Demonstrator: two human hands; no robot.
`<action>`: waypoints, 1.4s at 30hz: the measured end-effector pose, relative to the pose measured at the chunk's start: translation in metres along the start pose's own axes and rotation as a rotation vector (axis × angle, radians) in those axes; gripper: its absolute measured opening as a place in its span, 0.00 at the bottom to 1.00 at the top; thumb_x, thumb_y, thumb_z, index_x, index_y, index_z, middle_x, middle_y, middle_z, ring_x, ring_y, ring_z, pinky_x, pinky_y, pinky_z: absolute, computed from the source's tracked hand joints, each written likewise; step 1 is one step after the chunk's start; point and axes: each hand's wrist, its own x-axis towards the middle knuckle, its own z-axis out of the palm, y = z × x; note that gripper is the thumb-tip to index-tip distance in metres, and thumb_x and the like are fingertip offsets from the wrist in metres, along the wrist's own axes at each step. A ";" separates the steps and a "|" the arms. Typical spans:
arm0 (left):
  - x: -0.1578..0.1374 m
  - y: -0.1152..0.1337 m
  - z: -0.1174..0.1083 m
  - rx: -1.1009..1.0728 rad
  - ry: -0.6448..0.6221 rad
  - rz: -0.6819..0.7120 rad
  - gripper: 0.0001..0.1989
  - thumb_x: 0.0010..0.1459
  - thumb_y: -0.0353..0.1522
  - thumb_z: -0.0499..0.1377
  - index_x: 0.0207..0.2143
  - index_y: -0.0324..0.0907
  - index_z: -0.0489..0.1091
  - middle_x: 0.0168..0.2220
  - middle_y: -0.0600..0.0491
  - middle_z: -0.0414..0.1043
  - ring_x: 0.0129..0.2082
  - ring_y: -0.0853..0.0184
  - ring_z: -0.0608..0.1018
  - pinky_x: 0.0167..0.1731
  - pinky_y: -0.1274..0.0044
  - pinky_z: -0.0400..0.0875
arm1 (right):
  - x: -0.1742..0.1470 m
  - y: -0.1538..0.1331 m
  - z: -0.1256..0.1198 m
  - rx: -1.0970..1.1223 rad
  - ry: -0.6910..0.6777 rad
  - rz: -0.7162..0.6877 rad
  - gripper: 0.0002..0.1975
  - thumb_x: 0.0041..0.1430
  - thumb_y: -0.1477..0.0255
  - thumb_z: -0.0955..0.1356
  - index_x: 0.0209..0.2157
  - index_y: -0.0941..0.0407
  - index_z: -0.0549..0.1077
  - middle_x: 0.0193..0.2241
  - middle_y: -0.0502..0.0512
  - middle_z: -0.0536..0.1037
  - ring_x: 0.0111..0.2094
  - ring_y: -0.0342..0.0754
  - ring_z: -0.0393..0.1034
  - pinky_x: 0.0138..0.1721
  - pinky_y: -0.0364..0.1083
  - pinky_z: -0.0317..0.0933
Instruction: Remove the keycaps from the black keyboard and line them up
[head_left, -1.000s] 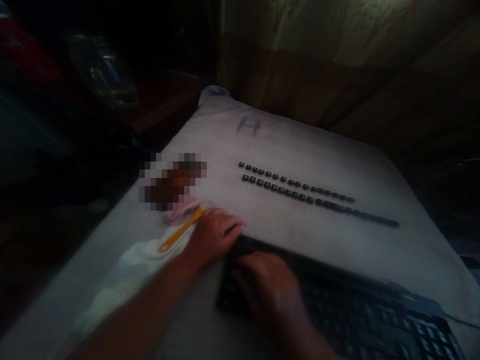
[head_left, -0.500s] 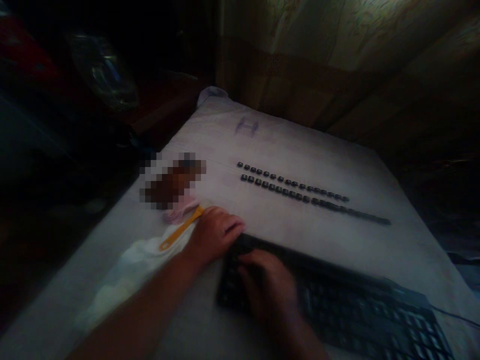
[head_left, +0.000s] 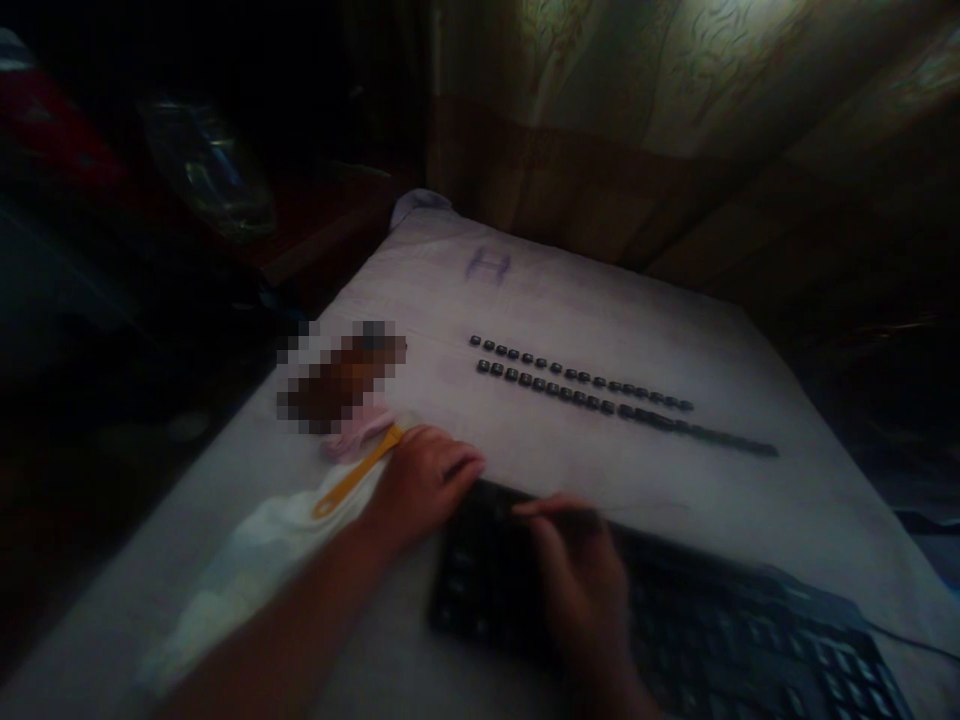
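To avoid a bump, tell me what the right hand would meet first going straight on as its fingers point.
Probably the left hand, near the keyboard; depth is unclear, so the right hand might brush the keyboard first.

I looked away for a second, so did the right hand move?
Yes. Judged against the black computer keyboard, the right hand has shifted rightward, farther from the keyboard's left end and from the left hand.
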 end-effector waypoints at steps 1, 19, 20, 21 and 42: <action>0.000 0.001 -0.001 -0.020 0.013 0.007 0.07 0.60 0.35 0.58 0.33 0.43 0.75 0.29 0.53 0.76 0.33 0.64 0.74 0.39 0.70 0.64 | 0.001 0.000 0.000 0.024 0.016 0.021 0.02 0.59 0.73 0.66 0.34 0.53 0.71 0.29 0.49 0.79 0.31 0.45 0.75 0.33 0.41 0.69; -0.005 0.014 -0.006 -0.431 -0.103 0.073 0.07 0.55 0.36 0.63 0.35 0.42 0.74 0.32 0.52 0.75 0.35 0.65 0.75 0.38 0.72 0.68 | 0.001 -0.001 0.005 0.166 0.036 0.031 0.04 0.58 0.76 0.67 0.36 0.53 0.72 0.30 0.50 0.79 0.32 0.46 0.75 0.34 0.42 0.69; -0.005 0.014 -0.005 -0.446 -0.103 0.061 0.07 0.55 0.35 0.63 0.35 0.42 0.74 0.32 0.53 0.75 0.34 0.65 0.75 0.38 0.72 0.68 | 0.002 -0.002 0.005 0.164 0.039 0.017 0.05 0.58 0.76 0.67 0.36 0.53 0.72 0.31 0.50 0.79 0.32 0.46 0.75 0.34 0.42 0.70; -0.005 0.014 -0.005 -0.461 -0.103 0.049 0.07 0.55 0.35 0.63 0.35 0.42 0.74 0.32 0.53 0.75 0.35 0.65 0.76 0.38 0.72 0.69 | 0.002 -0.002 0.004 0.157 0.051 -0.003 0.06 0.58 0.76 0.67 0.37 0.53 0.72 0.31 0.50 0.79 0.33 0.46 0.75 0.35 0.43 0.70; -0.006 0.012 -0.005 -0.518 -0.063 -0.174 0.06 0.52 0.34 0.62 0.34 0.45 0.75 0.32 0.54 0.77 0.34 0.64 0.77 0.38 0.74 0.72 | 0.006 -0.005 -0.002 -0.035 0.168 -0.002 0.02 0.55 0.72 0.69 0.31 0.55 0.72 0.23 0.48 0.79 0.23 0.45 0.75 0.24 0.40 0.70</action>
